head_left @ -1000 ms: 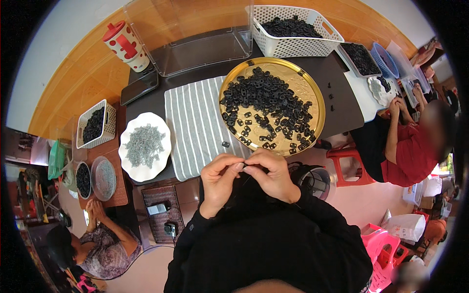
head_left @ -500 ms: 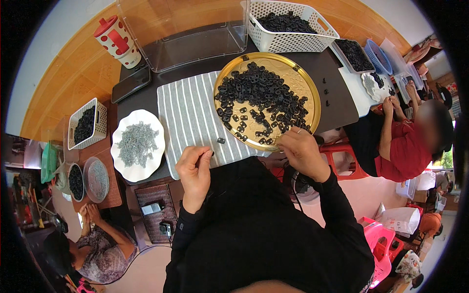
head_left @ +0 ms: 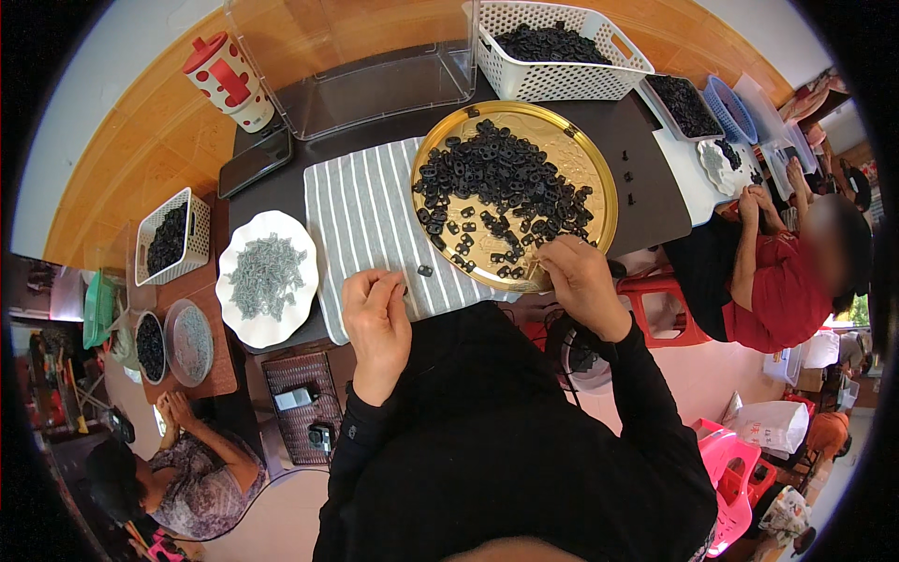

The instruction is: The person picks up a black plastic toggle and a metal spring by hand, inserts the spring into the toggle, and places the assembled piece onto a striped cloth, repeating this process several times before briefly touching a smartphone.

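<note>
My left hand (head_left: 376, 328) is closed above the striped cloth (head_left: 361, 206), fingers pinched on a small black plastic piece that barely shows at the fingertips. Close to it, one loose black piece (head_left: 425, 271) lies on the cloth. My right hand (head_left: 582, 281) is over the near right rim of a round gold tray (head_left: 573, 140), thumb and fingertips pressed together; what they hold, if anything, is too small to make out. A heap of small black pieces (head_left: 496, 169) fills the tray's middle, with several scattered toward its near edge. Left of the cloth, a scalloped white plate (head_left: 234, 318) bears small clear-grey parts (head_left: 267, 276).
At the back stand a white basket (head_left: 562, 82) of black pieces, a clear plastic box (head_left: 375, 112), a dotted tumbler (head_left: 229, 80) and a phone (head_left: 256, 161). Co-workers sit at right (head_left: 777, 272) and lower left (head_left: 201, 478). A red stool (head_left: 660, 309) is beside me.
My left hand has turned so its back shows more, hiding most of the black piece. My right hand has shifted slightly up and right, fingers still together.
</note>
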### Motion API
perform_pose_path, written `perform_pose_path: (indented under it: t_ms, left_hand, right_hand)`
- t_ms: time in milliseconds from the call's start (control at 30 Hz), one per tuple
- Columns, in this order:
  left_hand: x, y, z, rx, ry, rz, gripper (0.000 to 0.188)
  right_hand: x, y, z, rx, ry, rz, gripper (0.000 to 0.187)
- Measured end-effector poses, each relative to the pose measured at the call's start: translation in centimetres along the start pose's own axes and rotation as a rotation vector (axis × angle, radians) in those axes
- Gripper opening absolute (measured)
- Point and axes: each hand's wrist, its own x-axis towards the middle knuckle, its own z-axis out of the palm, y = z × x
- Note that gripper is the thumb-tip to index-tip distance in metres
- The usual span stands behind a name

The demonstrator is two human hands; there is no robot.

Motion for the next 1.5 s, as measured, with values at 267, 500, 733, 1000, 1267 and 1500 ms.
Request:
perform_pose_path:
  t_ms: [267, 500, 733, 1000, 1267, 1500]
  left_hand:
    - [-0.1, 0.2, 0.2, -0.013, -0.001, -0.002, 0.017]
    - [1.4, 1.9, 0.8, 0.118, -0.125, 0.113, 0.024]
    - [1.8, 1.5, 1.3, 0.165, -0.176, 0.068, 0.019]
    - [1.5, 2.7, 0.0, -0.102, -0.141, 0.091, 0.013]
    - [0.3, 3.1, -1.4, -0.462, -0.252, -0.144, 0.009]
    - [-0.5, 2.5, -1.7, -0.689, -0.198, -0.232, 0.014]
  right_hand:
    - [0.1, -1.8, -0.3, -0.247, -0.038, -0.08, 0.008]
    - [1.3, -2.5, 0.1, -0.529, -0.188, -0.193, 0.009]
    - [0.8, -0.9, 0.2, -0.141, -0.054, -0.095, 0.018]
    - [1.7, -4.2, 1.8, 0.544, 0.084, 0.051, 0.009]
    - [3.4, -7.4, 4.7, 0.599, -0.029, -0.057, 0.009]
    - [3.1, -8.2, 5.9, 0.687, -0.083, 0.017, 0.009]
